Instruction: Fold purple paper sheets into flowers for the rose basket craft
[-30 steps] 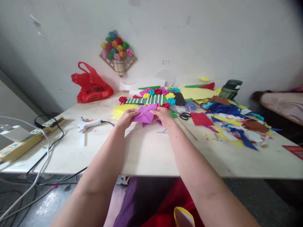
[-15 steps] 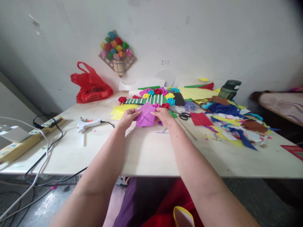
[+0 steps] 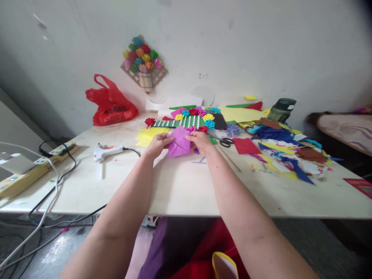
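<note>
A square of purple paper with crease lines is stretched between my two hands, above the table. My left hand pinches its left edge between thumb and fingers. On the opposite edge, my right hand has a similar pinch. Just behind the paper lies a green panel with white strips, ringed by red, yellow, blue and pink paper flowers. Part of that panel is hidden by the paper and my hands. Yellow paper lies beyond my left hand.
A white glue gun and a power strip with cables are at left. To the right are black-handled scissors, a thin stick, red paper and heaped paper scraps. A red bag and green bottle stand behind.
The purple paper has tilted slightly and shifted a little to the right, still between both hands. The view has moved very slightly; the other things stay put.
</note>
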The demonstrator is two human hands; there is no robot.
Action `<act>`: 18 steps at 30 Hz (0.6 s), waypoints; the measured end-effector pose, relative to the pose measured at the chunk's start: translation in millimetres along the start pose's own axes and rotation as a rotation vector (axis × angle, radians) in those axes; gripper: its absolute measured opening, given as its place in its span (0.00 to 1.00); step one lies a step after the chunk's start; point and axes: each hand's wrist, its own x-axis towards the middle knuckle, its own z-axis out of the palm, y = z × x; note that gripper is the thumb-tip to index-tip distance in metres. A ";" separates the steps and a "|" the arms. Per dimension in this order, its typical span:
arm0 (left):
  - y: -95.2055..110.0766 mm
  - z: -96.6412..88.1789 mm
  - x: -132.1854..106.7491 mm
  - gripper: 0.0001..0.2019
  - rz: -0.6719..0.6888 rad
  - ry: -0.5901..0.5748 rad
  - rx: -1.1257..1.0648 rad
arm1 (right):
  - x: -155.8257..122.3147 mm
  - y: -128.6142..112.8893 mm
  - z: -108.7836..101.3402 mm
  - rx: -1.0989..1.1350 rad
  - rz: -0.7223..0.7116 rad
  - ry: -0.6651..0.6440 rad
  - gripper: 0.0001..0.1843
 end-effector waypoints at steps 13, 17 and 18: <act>-1.4 -0.3 0.9 0.15 0.021 -0.053 -0.006 | -3.1 -3.5 1.9 -0.047 0.005 0.022 0.03; -1.3 0.8 0.1 0.15 0.034 -0.065 -0.002 | -3.1 -3.5 1.4 -0.013 -0.001 0.018 0.03; -1.5 0.9 0.0 0.15 0.032 -0.065 -0.003 | -2.7 -3.0 1.2 -0.007 -0.007 0.018 0.03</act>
